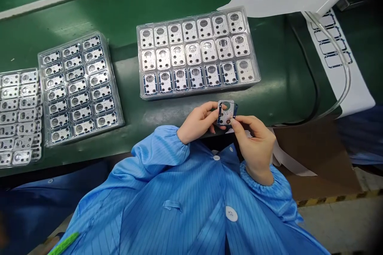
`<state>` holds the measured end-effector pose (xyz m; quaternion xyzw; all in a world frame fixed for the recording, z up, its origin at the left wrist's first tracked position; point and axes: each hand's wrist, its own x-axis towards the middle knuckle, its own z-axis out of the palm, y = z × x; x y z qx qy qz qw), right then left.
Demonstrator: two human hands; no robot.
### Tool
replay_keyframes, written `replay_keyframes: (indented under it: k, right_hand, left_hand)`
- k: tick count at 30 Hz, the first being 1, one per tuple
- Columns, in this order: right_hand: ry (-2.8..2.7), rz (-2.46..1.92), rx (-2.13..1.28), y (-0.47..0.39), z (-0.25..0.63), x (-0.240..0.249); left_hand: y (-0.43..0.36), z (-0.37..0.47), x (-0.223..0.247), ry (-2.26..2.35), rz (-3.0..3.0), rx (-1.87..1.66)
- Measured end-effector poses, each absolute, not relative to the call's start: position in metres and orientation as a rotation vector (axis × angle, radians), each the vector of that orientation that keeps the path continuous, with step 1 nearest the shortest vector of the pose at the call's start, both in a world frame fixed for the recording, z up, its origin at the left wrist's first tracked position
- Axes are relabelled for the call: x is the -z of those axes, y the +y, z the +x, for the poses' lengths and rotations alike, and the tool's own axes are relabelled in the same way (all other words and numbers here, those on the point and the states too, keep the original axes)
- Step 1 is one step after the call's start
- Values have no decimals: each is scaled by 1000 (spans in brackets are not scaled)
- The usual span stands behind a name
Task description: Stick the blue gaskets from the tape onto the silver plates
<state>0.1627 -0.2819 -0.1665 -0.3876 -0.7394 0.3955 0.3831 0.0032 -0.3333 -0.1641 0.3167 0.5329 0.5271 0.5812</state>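
My left hand (201, 120) grips the left side of a small silver metal plate (225, 116) with a large round hole, just off the table's front edge. My right hand (251, 140) pinches at the lower right of that plate, thumb in front. A dark blue frame-shaped gasket (235, 108) shows along the plate's right side, sticking out slightly askew. Whether it is stuck down all round is hidden by the fingers. Beyond my hands lies a clear plastic tray (191, 93) of similar plates; several in its nearest row have blue edging, while the farther rows look plain silver.
Two more stacks of clear trays with plates, a middle one (119, 121) and a far-left one (39, 155), lie on the green table (128, 83). At right are white backing paper (356, 87) bearing blue frames, a clear tube (347, 75) and a black cable (314, 87).
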Motion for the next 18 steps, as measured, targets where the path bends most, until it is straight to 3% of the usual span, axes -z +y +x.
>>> replay_keyframes:
  k: [18]
  right_hand:
    - [-1983,-983,-837,-281,161,162]
  left_hand:
    - [-333,3,164,1238,724,-1244]
